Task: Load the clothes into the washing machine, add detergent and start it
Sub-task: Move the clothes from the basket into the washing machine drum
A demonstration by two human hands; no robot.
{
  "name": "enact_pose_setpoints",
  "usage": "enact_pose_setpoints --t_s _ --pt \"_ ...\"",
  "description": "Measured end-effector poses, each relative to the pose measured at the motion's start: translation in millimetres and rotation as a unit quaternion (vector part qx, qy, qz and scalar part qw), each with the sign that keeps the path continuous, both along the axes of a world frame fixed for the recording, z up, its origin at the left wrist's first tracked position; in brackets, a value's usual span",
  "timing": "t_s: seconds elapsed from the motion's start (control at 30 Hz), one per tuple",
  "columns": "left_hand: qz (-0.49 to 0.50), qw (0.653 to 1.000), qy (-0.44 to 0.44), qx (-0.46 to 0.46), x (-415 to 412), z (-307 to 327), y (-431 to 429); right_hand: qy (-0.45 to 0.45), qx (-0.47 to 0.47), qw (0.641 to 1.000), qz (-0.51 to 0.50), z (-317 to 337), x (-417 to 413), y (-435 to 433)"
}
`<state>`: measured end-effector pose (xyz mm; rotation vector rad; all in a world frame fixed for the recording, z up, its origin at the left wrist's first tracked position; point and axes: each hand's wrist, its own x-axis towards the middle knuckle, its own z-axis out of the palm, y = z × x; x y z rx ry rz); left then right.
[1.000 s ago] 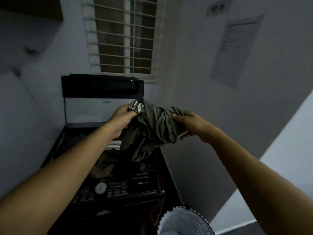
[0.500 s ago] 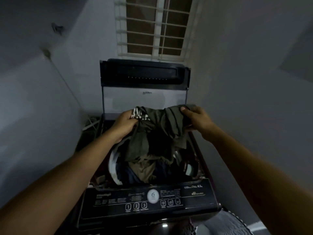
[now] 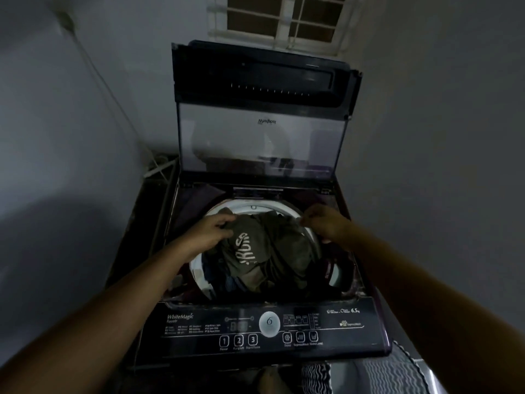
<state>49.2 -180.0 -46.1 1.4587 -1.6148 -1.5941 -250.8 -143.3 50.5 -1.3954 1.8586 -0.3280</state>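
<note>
The olive garment (image 3: 264, 251), with pale lettering across one fold, lies draped over the mouth of the washing machine's drum (image 3: 252, 207), its bulk sagging into the opening on top of darker clothes (image 3: 227, 282) already inside, so loading looks well under way but, by my reading, not finished: this piece is only half down and has yet to be let go. The left hand (image 3: 211, 230) is closed on the garment's edge at the drum's left rim, fingers pinched into the cloth. The right hand (image 3: 326, 223) is curled at the drum's right rim, just at the garment's other edge; it seems to pinch the fabric there too (the light is dim and the fingertips are hard to make out, so I would not swear to it). Behind the drum the lid (image 3: 261, 132) stands upright and open. In front of the drum the control panel (image 3: 267, 328) shows its numbered buttons and a round central dial, untouched by either hand. No detergent bottle, box or scoop is visible anywhere around the machine, so adding detergent appears still to come, as do closing the lid and pressing start. Below the panel, at the lower right, part of a striped, ribbed thing (image 3: 395, 376) shows, possibly a laundry basket, though I cannot tell whether more clothes wait in it.
</note>
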Motion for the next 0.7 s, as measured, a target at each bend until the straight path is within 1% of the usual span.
enact_pose_setpoints --t_s 0.13,0.2,0.27,0.3,0.43,0.47,0.5,0.57,0.63,0.7 --pt "-0.006 0.995 -0.096 -0.014 -8 -27 -3 -0.057 0.03 0.996 0.066 -29 6 -5" --pt "-0.035 0.983 -0.172 -0.044 -12 -40 -10 -0.015 0.032 0.992 0.125 -47 7 -12" --pt "-0.078 0.963 -0.249 -0.071 -19 -51 -20 0.043 0.051 0.98 0.19 -64 8 -19" --pt "-0.103 0.953 -0.273 -0.081 -23 -57 -24 0.058 0.047 0.972 0.223 -74 8 -22" --pt "-0.199 0.928 -0.307 -0.071 -41 -84 -40 0.129 -0.059 0.932 0.334 -120 5 -32" --pt "-0.216 0.921 -0.317 -0.063 -45 -94 -44 0.129 -0.061 0.927 0.346 -132 1 -37" --pt "-0.227 0.917 -0.323 -0.054 -47 -105 -46 0.128 -0.047 0.926 0.352 -146 -4 -42" --pt "-0.221 0.921 -0.318 -0.033 -47 -129 -51 0.125 -0.003 0.927 0.354 -170 -9 -53" --pt "-0.204 0.929 -0.309 0.012 -43 -154 -53 0.137 0.038 0.921 0.361 -187 -8 -59" --pt "-0.183 0.928 -0.319 0.058 -44 -170 -58 0.144 0.081 0.919 0.359 -202 -5 -64"
